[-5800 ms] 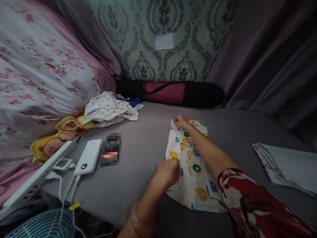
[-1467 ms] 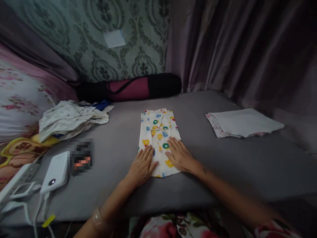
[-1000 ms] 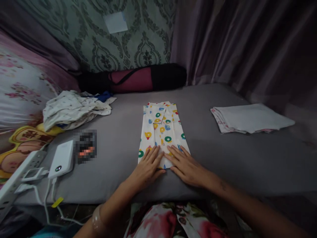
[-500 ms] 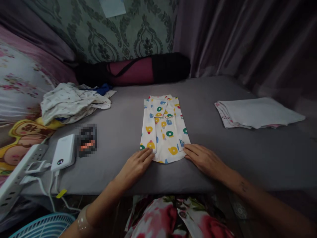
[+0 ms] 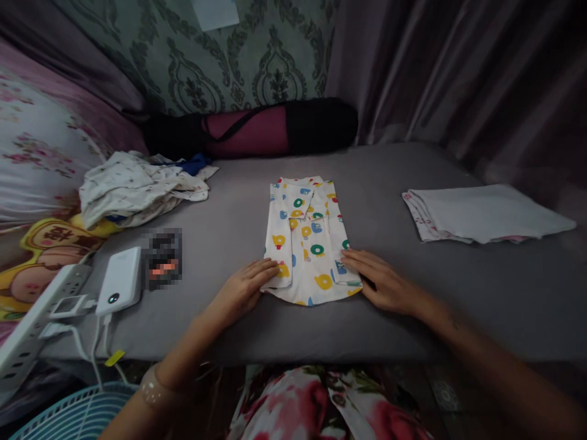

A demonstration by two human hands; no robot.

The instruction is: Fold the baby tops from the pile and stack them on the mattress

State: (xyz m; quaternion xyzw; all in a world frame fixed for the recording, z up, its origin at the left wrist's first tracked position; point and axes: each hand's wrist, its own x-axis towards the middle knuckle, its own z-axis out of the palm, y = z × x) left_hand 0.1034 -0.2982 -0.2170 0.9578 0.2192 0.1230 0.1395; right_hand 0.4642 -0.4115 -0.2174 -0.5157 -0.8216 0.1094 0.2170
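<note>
A small white shirt (image 5: pixel 305 269) printed with yellow, green and blue figures lies on the grey bed, its sides and sleeves folded inward and its collar at the far end. My left hand (image 5: pixel 243 286) rests at the shirt's near left edge, fingers stretched out over the folded sleeve. On the opposite edge, the fingers of my right hand (image 5: pixel 383 280) lie across the sleeve end, with the thumb apart near the hem. Both hands are open and touch the cloth. The curved hem faces me.
Folded white cloth (image 5: pixel 486 211) lies at the right, a crumpled clothes pile (image 5: pixel 137 183) at the left. A power bank (image 5: pixel 120 281) with cables, a power strip (image 5: pixel 41 324) and a blurred dark object (image 5: pixel 164 260) sit front left. A long black-and-maroon bag (image 5: pixel 247 131) lines the wall.
My left hand has slid left to the shirt's outer edge, and my right hand has moved slightly up its side. The hem corners now show spread wider. The view has shifted slightly.
</note>
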